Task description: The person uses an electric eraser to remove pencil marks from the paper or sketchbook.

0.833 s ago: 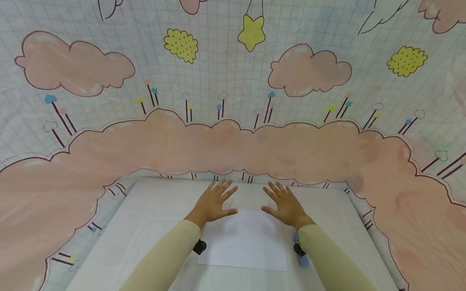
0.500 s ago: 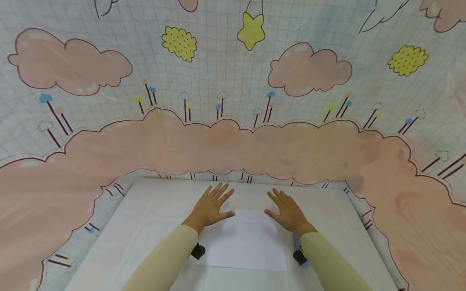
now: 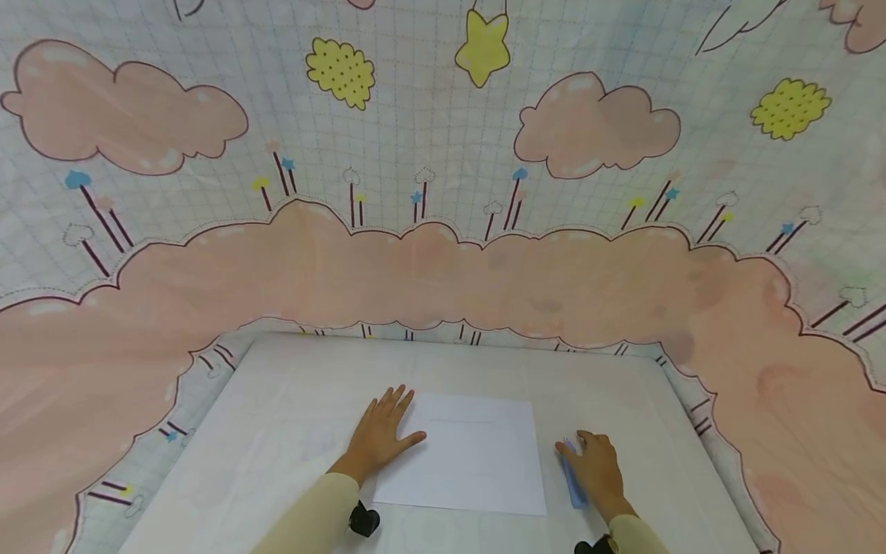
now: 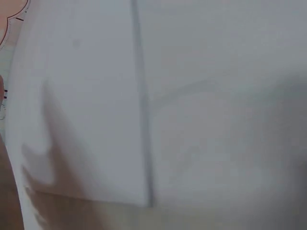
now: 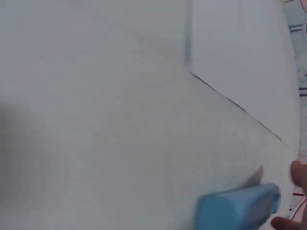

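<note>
A white sheet of paper lies flat on the white tabletop. At its left edge is my left hand, fingers straight and thumb out over the paper; whether it touches cannot be seen. To the right of the sheet lies a slim light-blue object, its kind unclear. My right hand is at that object's far end, fingers bent and parted. In the right wrist view the blue object has a rounded end, with my fingertips just beyond it, apart from it. The left wrist view shows the paper and a hand's shadow.
The white table extends around the paper on all sides. Behind and beside it hangs a cloth printed with peach clouds, stars and a grid. Black wrist cameras are strapped at both wrists.
Both hands have drawn back toward me from the table's far part. The left moved down to the paper's left edge; the right shifted right to the blue object, its spread fingers now bent.
</note>
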Tool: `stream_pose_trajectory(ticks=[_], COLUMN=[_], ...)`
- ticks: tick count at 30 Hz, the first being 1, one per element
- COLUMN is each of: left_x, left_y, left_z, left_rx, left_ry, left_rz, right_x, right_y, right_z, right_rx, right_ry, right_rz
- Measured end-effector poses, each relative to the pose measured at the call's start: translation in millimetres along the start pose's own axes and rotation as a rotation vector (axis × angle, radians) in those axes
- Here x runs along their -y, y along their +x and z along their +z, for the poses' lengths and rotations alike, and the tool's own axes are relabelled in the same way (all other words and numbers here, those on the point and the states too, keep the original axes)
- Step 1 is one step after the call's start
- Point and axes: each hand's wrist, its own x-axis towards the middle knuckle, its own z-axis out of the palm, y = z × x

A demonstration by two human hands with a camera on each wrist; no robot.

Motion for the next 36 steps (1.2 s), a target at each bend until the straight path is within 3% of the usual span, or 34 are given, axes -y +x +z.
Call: stream_pose_trajectory(ticks=[5, 10, 18, 26, 36], left_x=[-0.4, 1.1, -1.0, -4.9, -3.5], left_y=[-13.2, -21.3, -25.6, -21.6, -23.7], left_z=[19.9, 28.5, 31.6, 36.3, 35.2], left_rx=[-0.008, -0.025, -0.038, 0.022, 0.018], left_ry=[0.005, 0.012, 0.024, 0.068, 0.080], left_rz=[0.017, 0.034, 0.011, -0.016, -0.035], right_x=[-9.8, -7.7, -4.6, -5.9, 14.4], right_y=[-16.8, -19.4, -21.3, -22.3, -14.4], right_z=[9.3, 12.1, 11.7, 8.8, 11.7], right_rx=[-0.021, -0.021, -0.071, -0.092, -0.117], right_ry=[0.036, 0.082, 0.095, 0.092, 0.159], right_rz=[0.051, 0.064, 0.082, 0.057, -0.002])
